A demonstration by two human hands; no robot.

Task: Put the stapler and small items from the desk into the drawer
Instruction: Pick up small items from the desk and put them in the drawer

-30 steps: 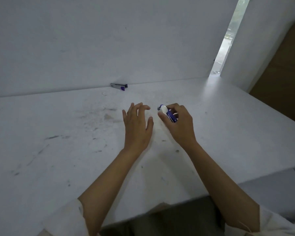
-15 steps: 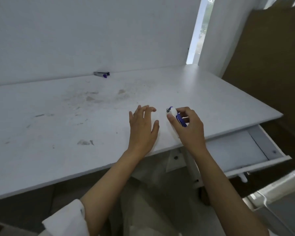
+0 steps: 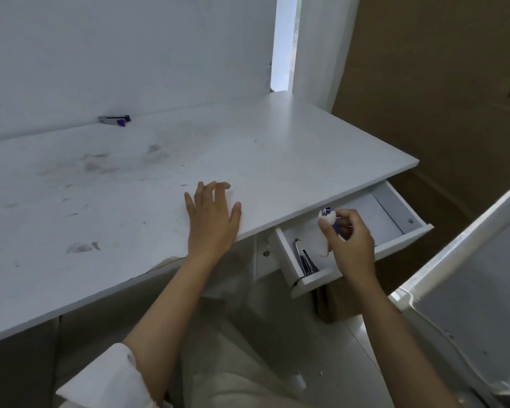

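Two hands observed. Right hand is closed around one small white-and-purple item, held above the open drawer, clear of its floor. One drawer, pulled out under the desk's right end; inside, at its left end, one metal object lies against the front wall; its kind cannot be told. Left hand rests flat on the desk near the front edge, fingers spread, holding nothing. One stapler lies at the desk's far edge, against the wall.
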